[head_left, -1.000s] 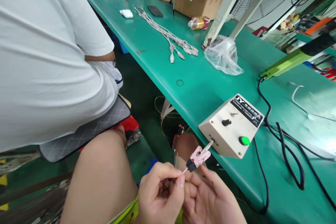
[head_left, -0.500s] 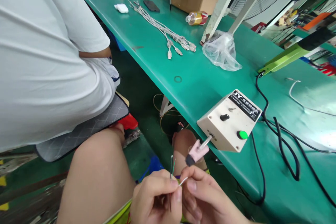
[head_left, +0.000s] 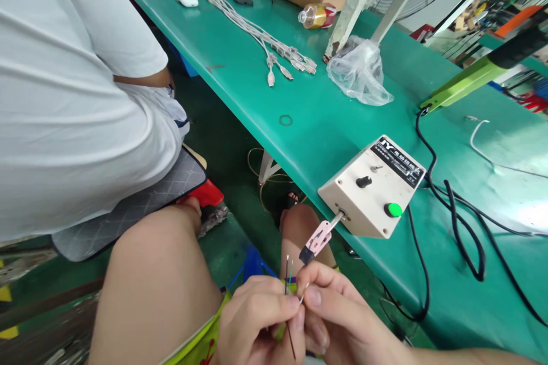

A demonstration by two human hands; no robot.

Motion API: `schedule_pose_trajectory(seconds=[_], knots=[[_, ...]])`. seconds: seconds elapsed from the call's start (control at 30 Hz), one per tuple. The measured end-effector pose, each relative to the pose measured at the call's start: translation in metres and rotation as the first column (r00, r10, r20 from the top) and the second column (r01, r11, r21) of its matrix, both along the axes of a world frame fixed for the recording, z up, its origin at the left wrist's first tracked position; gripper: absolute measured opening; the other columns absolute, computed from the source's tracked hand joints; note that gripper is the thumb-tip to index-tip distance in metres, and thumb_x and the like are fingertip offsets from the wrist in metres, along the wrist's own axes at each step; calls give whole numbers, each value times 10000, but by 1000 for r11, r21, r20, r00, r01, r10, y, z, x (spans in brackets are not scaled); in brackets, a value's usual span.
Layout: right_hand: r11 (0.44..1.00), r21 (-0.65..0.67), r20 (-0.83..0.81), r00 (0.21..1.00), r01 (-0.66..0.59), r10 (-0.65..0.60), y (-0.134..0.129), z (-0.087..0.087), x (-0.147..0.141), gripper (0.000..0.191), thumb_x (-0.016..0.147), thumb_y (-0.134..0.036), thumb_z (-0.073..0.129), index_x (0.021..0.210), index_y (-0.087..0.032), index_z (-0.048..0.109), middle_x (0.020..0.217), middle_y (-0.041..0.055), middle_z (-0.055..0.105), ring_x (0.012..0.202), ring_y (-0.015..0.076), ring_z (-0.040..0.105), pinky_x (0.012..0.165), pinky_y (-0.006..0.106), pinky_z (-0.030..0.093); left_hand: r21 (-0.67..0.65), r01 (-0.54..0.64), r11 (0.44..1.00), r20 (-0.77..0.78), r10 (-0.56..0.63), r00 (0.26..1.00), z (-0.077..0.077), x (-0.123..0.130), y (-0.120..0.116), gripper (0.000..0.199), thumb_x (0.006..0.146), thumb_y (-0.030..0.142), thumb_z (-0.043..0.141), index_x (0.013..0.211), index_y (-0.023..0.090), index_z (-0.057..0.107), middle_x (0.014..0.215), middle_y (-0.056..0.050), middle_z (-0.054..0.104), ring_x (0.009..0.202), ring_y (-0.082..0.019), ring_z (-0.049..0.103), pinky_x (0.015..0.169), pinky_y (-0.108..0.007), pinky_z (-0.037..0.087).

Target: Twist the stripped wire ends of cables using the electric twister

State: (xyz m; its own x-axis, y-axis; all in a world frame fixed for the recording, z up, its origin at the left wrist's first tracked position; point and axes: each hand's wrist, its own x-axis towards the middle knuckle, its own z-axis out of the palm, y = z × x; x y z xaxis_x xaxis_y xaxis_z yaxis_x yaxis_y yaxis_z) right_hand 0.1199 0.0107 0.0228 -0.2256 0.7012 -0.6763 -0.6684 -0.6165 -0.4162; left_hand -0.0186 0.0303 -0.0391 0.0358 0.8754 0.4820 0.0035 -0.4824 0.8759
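Note:
My left hand pinches a thin cable's loose wires between thumb and forefinger. A black wire and a green wire stick up above that grip, and a dark end hangs below the thumb. Close beside it, my right hand has its thumb and forefinger closed on a short white wire. Just above my fingers is a pink clip with a black tip, mounted on the metal shaft of a beige control box. The rest of the cable is hidden by my hands.
On the green table lie a bundle of grey USB cables, a plastic bag, a bottle and a green-handled tool. Black cords trail beside the box. A person in a white shirt sits at left.
The pink clip has turned on its shaft and now shows its flat, slotted side. My hands have shifted slightly right in view, still pinching the wires. The scene has moved a little up and left.

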Motion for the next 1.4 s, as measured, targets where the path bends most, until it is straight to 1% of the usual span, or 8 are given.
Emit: schedule_pose_trajectory(seconds=[0.17,0.3,0.43,0.53,0.73,0.87,1.1,1.4], knots=[[998,27,86,994,59,-62,9,9,1,331,908,-453,895,811,-178,738,570,-40,538,519,101,356,545,267,262,-23,14,1000,7,-13,1000,0,-2,-1,344,845,-48,643,1064,217,664,653,30,673,532,-146,683,566,-262,599],[981,62,236,952,185,-194,24,18,9,324,990,-464,800,1096,-160,837,709,-2,608,609,129,432,604,273,369,-23,-51,998,-23,51,998,2,-3,3,282,887,-29,630,1037,208,656,661,26,644,535,-137,668,542,-232,586],[986,32,244,955,166,-169,29,20,12,485,981,-535,808,1259,-139,843,733,13,609,665,144,455,641,274,416,-20,-51,998,-90,50,995,6,-6,10,281,902,-38,641,1055,198,661,683,20,663,575,-132,692,579,-216,599],[986,32,219,961,164,-167,29,20,10,574,941,-577,852,1329,-156,828,786,13,604,697,149,465,645,273,435,62,-20,998,-161,29,987,9,-11,18,291,894,-54,645,1074,174,655,740,-6,727,647,-133,746,665,-213,631],[988,35,241,958,153,-157,31,21,11,501,957,-551,851,1295,-181,844,858,27,641,716,152,516,684,286,494,227,57,972,-333,22,943,13,-22,26,274,930,-56,614,1110,148,647,785,-22,788,647,-139,735,775,-278,656],[988,69,337,928,141,-156,28,19,13,456,966,-567,832,1222,-191,866,885,52,661,734,166,527,684,287,501,283,23,959,-391,94,916,9,-26,23,188,976,5,649,1103,141,677,843,-69,824,726,-175,787,801,-316,664],[978,133,316,928,160,-195,24,13,12,420,988,-534,802,1213,-185,867,775,9,494,672,149,330,606,252,402,285,68,956,-380,47,924,2,-27,22,215,1004,2,604,1153,123,701,914,-91,844,757,-192,799,771,-346,658],[978,122,273,942,169,-197,26,13,14,345,999,-483,805,1159,-186,880,751,-5,446,679,150,294,613,255,345,255,86,963,-367,14,930,9,-24,25,219,1045,4,562,1161,131,697,962,-88,845,695,-174,776,727,-357,642]])
